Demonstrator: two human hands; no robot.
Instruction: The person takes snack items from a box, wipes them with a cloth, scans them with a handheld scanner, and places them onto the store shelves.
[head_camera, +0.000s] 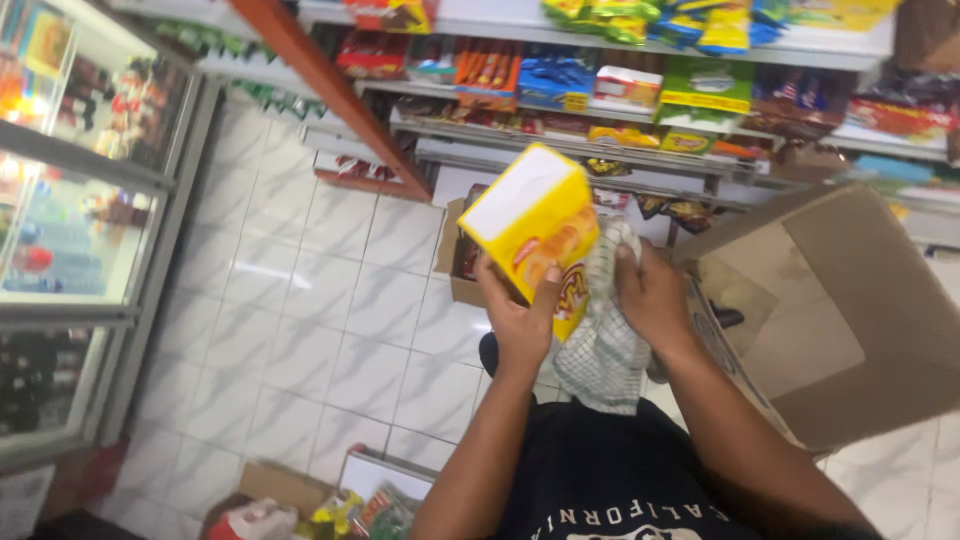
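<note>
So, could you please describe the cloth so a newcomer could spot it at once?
In front of the shop shelves, find the yellow box in the left hand. Beside it, the right hand presses a cloth: white with thin dark checks.

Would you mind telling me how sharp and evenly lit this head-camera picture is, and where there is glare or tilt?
Head view: strongly tilted; the yellow box in the left hand and the checked cloth under the right hand are slightly motion-soft; glare whitens the glass-door cooler; the shelves are soft.

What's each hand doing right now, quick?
Left hand: closed on the yellow box.
Right hand: closed on the checked cloth, pressed against the box.
</note>
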